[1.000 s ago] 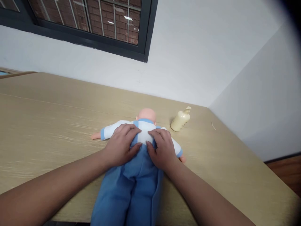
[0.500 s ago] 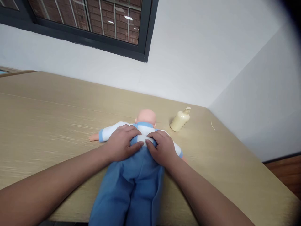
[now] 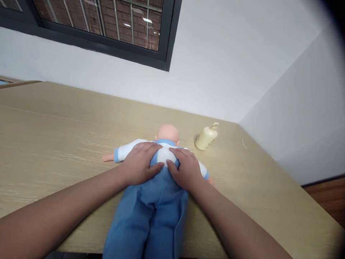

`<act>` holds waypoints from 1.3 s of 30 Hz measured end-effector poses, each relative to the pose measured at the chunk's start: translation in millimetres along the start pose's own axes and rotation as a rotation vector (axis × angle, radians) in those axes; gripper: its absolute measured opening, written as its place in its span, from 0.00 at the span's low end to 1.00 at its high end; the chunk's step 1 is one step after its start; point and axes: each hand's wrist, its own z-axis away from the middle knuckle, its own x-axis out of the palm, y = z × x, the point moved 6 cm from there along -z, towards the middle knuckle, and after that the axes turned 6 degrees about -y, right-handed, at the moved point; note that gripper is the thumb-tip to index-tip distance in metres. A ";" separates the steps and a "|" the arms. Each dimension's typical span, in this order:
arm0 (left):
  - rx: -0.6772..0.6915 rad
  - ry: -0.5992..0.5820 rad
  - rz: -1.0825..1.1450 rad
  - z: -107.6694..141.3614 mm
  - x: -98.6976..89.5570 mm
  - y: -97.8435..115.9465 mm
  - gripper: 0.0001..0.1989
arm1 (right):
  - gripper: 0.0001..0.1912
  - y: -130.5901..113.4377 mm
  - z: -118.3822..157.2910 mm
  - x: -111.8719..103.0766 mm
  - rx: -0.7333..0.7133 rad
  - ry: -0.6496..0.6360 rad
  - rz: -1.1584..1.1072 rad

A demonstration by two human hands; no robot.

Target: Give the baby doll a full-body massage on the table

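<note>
A baby doll in a white top with light-blue trim and blue trousers lies face down on the wooden table, its bald head pointing away from me. My left hand rests on the left side of its back, fingers laid out and thumb apart. On the right side of the back lies my right hand, likewise with its thumb away from the fingers. Both thumb tips almost meet at the middle. The doll's arms stretch out to either side, partly covered by my hands.
A cream bottle with a spout-like top stands on the table, right of the doll's head. Farther right lies a thin pale strand. White walls and a dark-framed window border the far side.
My fingertips have shifted slightly on the doll's back, showing a little more of the white cloth between my hands. The doll and bottle have stayed in place.
</note>
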 end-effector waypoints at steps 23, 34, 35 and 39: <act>-0.014 -0.015 0.013 0.6 -0.8 -3.5 0.32 | 0.29 6.4 1.4 3.0 0.006 -0.065 0.011; -0.056 0.175 0.036 16.7 -16.4 -16.1 0.22 | 0.12 10.9 15.1 -24.5 -0.141 0.271 -0.150; -0.072 0.181 0.022 17.6 -20.2 -16.8 0.20 | 0.10 13.5 16.0 -27.9 -0.115 0.270 -0.148; -0.208 -0.027 -0.025 15.5 -22.8 -21.6 0.19 | 0.12 26.3 14.4 -29.1 0.113 0.058 -0.178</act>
